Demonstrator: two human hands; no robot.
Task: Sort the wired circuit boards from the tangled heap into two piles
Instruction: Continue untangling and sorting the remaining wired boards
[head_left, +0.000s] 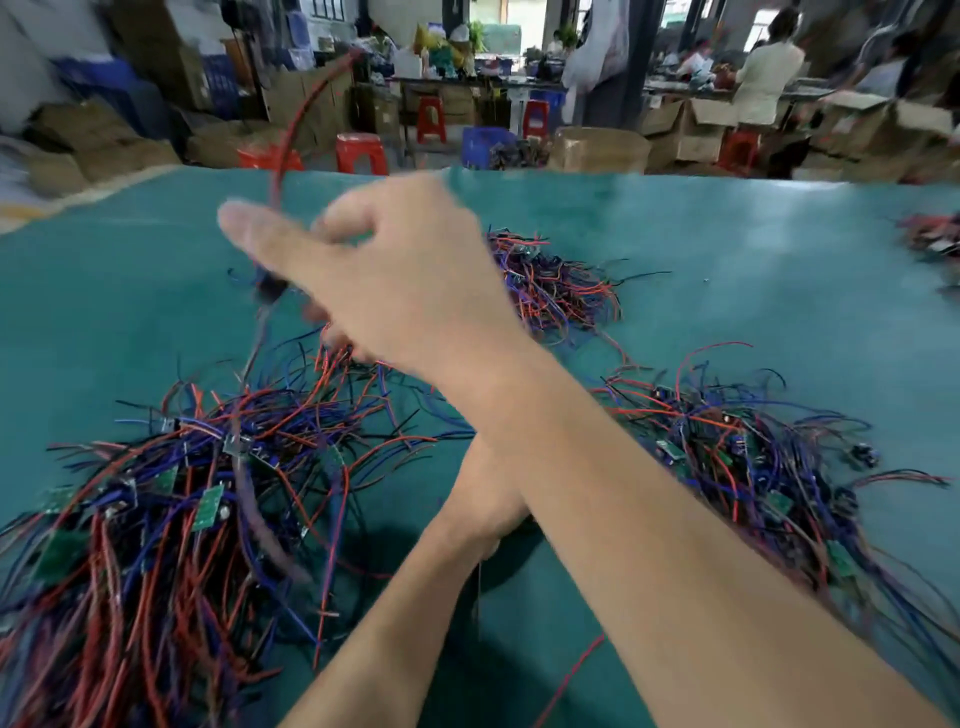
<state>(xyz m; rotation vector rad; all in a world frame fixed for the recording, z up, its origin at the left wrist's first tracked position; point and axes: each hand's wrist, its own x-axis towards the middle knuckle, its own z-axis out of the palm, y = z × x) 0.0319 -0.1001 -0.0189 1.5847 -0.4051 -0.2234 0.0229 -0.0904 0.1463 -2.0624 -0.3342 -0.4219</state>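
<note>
Our right hand (395, 280) pinches a wired board (270, 283) above the left-side heap (171, 499); our left hand (488, 499), crossed beneath, is hidden. Trailing wires may snag and drag neighbours.

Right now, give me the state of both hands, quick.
Right hand: raised over the table, fingers curled, pinching a red wire.
Left hand: mostly hidden under the right forearm; cannot be told.

I am seeing my right hand (395, 280) pinching a blurred red wire (306, 104) above the green tabletop (727, 249). My left hand (483, 499) is lying beneath the right forearm. Wire heaps are sitting at eight (156, 509), twelve (556, 286) and three o'clock (737, 452).
</note>
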